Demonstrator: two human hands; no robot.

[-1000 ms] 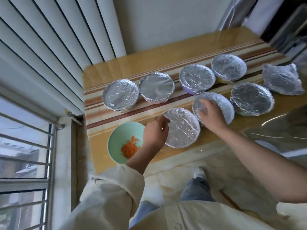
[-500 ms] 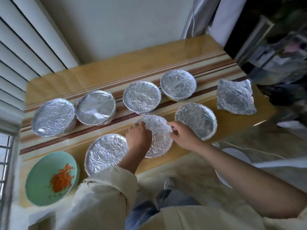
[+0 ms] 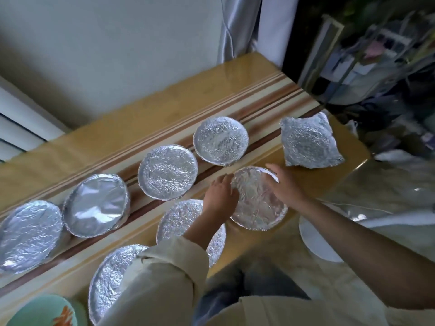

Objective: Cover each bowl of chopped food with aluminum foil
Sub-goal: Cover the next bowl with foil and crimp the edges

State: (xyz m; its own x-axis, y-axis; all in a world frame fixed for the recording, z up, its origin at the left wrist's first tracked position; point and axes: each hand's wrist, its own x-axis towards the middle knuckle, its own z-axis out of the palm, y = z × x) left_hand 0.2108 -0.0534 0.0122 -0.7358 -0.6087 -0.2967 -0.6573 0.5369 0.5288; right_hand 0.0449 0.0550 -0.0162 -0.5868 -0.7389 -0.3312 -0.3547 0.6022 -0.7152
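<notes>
Pressing on foil: fingers (image 3: 223, 184) of the left hand (image 3: 220, 196) lie lightly apart on the left rim of a foil-covered bowl (image 3: 259, 205). The right hand (image 3: 286, 187) is spread along the far right rim, fingers apart, gripping nothing. This bowl sits near the front edge of the counter (image 3: 117, 137), at the right end of the front row. Six more covered bowls (image 3: 168, 171) stand in two rows to its left. A foil sheet (image 3: 310, 142), corners unfolded, lies far right. A green bowl (image 3: 35, 311) of orange shreds (image 3: 62, 317) stands uncovered at near left.
</notes>
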